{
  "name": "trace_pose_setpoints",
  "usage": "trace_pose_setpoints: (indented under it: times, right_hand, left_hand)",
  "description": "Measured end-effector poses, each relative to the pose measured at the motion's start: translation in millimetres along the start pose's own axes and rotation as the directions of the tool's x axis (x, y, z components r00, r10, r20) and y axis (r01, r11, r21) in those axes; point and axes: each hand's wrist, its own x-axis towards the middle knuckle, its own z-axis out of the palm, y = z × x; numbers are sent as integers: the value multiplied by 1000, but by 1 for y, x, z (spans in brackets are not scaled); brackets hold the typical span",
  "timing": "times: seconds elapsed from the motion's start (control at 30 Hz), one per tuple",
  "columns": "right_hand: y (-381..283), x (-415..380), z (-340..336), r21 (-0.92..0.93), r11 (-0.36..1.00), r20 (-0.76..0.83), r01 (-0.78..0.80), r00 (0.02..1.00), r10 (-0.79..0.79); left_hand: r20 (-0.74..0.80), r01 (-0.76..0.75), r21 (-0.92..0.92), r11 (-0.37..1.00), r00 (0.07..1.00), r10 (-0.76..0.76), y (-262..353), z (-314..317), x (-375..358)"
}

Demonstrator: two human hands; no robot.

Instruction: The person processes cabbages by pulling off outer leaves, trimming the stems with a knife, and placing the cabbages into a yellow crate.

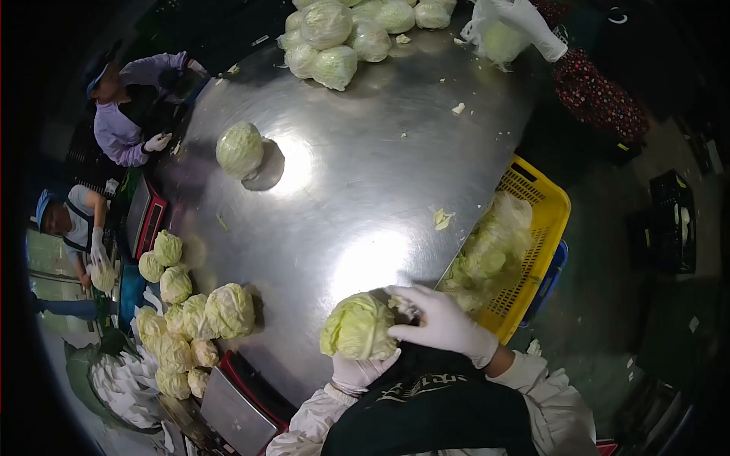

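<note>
A pale green cabbage head [357,327] is at the table's near edge, just in front of my dark apron. My left hand [363,372], in a white glove, supports it from the near side, with fingers curled against its base. On the cabbage's right is my gloved right hand [445,323], its thumb and forefinger bent toward the stem end. Between those fingers shows a small, pale, brownish bit that I cannot make out. The yellow crate [561,209] beside my right hand contains loose cabbage leaves [487,262].
Several cabbages [228,311] cluster at left near red-edged scales [239,414]. One wrapped cabbage [240,150] sits mid-table; more wrapped heads [334,67] are piled at the far edge. Two people work at left. Another person's gloved hand [532,26] holds a bagged cabbage.
</note>
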Motion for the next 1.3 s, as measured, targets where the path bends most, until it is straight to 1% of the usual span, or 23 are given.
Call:
trace_pose_setpoints:
  times: [0.03,0.1,0.2,0.23,0.3,0.37,0.43,0.5,0.53,0.57,0.63,0.7,0.73,0.77,0.8,0.83,0.9,0.97,1.03,1.17,1.23,1.27,1.3]
  right_hand:
    - [-8,5,10,-70,997,43,26,999,-23]
    - [-6,16,20,-304,946,119,113,990,-80]
    - [28,31,24,-162,985,94,64,994,-49]
    - [32,33,20,-153,986,1,61,998,-62]
    - [24,39,-2,-41,982,-118,-183,977,177]
    - [21,40,-13,36,991,-390,-127,912,131]
    - [22,38,-15,94,986,-338,-136,927,160]
    - [4,35,-16,-55,998,-3,-34,999,34]
    - [-3,35,-11,-148,986,141,-79,985,100]
    - [-3,35,0,-213,977,150,-5,988,37]
    - [2,45,8,-282,958,304,48,952,41]
    - [16,53,7,-243,970,269,-14,960,82]
    - [22,55,5,-198,978,239,-68,964,115]
    - [21,57,1,-201,977,236,-69,965,116]
    - [18,58,-1,-217,974,220,-66,969,115]
    - [16,58,-3,-233,970,207,-65,972,114]
    - [11,60,0,-268,961,194,-68,973,123]
    - [10,66,1,-303,951,176,-68,976,126]
    - [18,74,-1,-294,927,155,-233,945,287]
    - [36,78,-1,-208,926,100,-316,935,341]
    - [36,76,5,-13,953,42,-302,952,303]
    - [19,77,-1,-16,955,43,-297,954,297]
    - [-15,76,-12,231,928,31,-293,955,294]
  left_hand:
    - [-119,-29,72,997,992,37,-3,1,1]
    - [-102,2,121,993,995,10,-4,4,2]
    - [-87,43,231,972,996,-23,-5,17,4]
    - [-89,44,227,973,996,-24,-4,22,6]
    - [-103,71,250,966,994,-47,-5,24,5]
    - [-125,78,249,965,991,-48,-9,29,0]
    - [-63,30,290,957,998,-12,-13,31,1]
    - [-31,24,233,972,999,-17,-14,27,4]
    - [2,23,182,983,1000,-24,-15,25,5]
    - [2,28,180,983,1000,-29,-16,29,4]
    - [-210,118,475,872,978,-18,-15,39,-3]
    - [-181,195,466,863,976,-123,-7,44,-11]
    - [-64,-33,784,620,989,134,-12,62,-18]
    - [145,-227,946,233,936,322,-15,73,-21]
    - [194,-261,961,92,873,448,-4,55,-23]
    - [194,-261,961,93,873,448,3,37,-15]
    - [492,-460,871,-174,807,326,10,38,4]
    - [517,-443,853,-276,791,328,16,39,19]
    - [614,-386,690,-612,760,213,16,55,22]
    - [637,-354,633,-689,743,204,14,57,24]
    - [614,-284,615,-735,758,220,11,57,23]
    - [618,-285,613,-737,754,222,11,61,25]
    - [617,-282,606,-744,757,216,11,67,25]
